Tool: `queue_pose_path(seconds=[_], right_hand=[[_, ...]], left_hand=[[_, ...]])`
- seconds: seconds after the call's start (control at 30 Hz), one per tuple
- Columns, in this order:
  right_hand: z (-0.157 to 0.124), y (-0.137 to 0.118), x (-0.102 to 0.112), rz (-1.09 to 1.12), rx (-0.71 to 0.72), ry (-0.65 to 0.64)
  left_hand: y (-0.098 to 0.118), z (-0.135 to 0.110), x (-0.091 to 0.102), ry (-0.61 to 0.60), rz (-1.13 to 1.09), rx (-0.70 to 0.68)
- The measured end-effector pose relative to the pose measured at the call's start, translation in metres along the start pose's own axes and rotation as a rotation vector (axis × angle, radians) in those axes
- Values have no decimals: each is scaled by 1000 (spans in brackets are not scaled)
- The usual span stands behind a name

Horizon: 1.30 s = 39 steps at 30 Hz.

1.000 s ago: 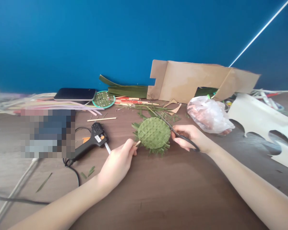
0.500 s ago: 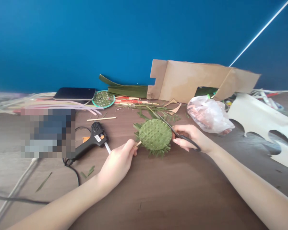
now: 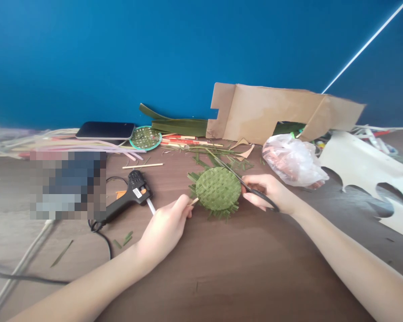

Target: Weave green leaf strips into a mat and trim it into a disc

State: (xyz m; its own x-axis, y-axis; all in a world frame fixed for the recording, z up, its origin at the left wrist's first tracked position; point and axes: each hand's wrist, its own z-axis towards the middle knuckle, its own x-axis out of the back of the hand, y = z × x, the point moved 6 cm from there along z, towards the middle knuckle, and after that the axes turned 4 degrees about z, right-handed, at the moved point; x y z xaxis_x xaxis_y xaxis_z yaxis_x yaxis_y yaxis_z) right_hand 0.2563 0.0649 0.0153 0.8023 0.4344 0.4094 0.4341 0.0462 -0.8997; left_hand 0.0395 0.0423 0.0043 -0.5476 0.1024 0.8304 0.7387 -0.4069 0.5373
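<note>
A round woven green leaf disc (image 3: 218,188) with loose strip ends sits on a thin wooden stick above the brown table (image 3: 221,268). My left hand (image 3: 166,228) is closed in a pinch on the stick at the disc's lower left. My right hand (image 3: 267,192) is closed round the black handles of scissors (image 3: 245,184), whose blades run along the disc's upper right edge. Cut green bits lie behind the disc.
A black glue gun (image 3: 129,197) with its cord lies left of my left hand. Behind are a phone (image 3: 105,130), a small woven disc with a teal rim (image 3: 145,137), green leaves (image 3: 177,125), folded cardboard (image 3: 275,112), a plastic bag (image 3: 292,161) and cut white card (image 3: 366,167).
The disc has turned and shifted slightly to the right on its stick. The scissors stay at its upper right edge, and both hands have barely moved.
</note>
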Motion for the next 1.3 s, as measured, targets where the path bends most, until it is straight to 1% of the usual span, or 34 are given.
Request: queue_pose_path(seconds=[0.23,0.57,1.0,1.17,1.3], right_hand=[[0,0,1,-35,1,3],[0,0,-1,33,17,-61],[0,1,1,-76,-4,3],[2,1,0,-87,-2,12],[1,2,-1,-50,-27,6]], left_hand=[[0,0,-1,-12,-4,2],[0,-1,-1,-16,12,-18],[0,-1,-2,-27,11,-9],[-2,0,-2,-32,-9,25],[-3,0,-3,-41,-19,46]])
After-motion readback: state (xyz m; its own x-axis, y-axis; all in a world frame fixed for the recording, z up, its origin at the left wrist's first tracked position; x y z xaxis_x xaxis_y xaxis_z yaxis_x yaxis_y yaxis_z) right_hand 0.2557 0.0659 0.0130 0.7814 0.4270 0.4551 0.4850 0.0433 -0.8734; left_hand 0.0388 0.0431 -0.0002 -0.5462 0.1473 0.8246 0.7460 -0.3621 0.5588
